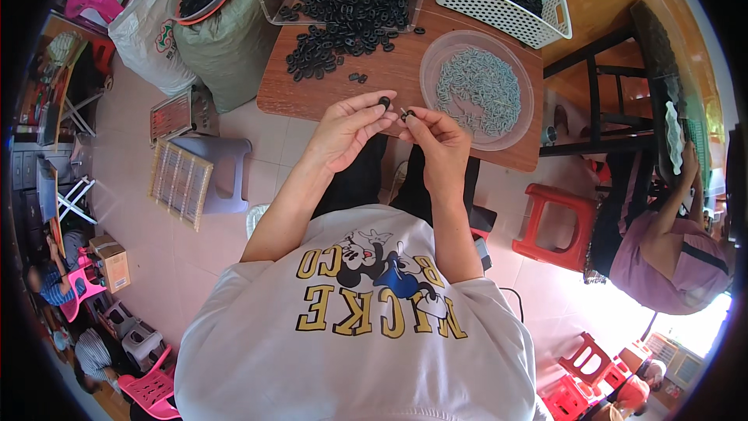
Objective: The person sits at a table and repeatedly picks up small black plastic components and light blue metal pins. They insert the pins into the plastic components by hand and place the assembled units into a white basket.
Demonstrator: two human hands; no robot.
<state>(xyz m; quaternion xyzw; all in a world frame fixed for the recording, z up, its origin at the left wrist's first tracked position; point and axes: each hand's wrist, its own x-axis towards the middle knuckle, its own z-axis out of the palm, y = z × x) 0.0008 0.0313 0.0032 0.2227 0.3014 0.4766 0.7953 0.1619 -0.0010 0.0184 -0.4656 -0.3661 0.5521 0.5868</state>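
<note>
Above a pinkish tiled floor (171, 273), a brown wooden table (290, 93) carries the work.
By its right edge sits a translucent tub (430, 62) of grey screw-like pieces (487, 82); black oval pieces (312, 54) heap toward the far edge. Over the near edge, the left hand (347, 131) pinches one black piece (385, 101), the right hand (440, 140) a small dark part (409, 115); square alignment probably helps.

Smooth, wood-grained tabletop (389, 66) — translucent plastic bowl (428, 70), shiny metallic pieces (481, 86), black plastic parts (312, 54).
</note>
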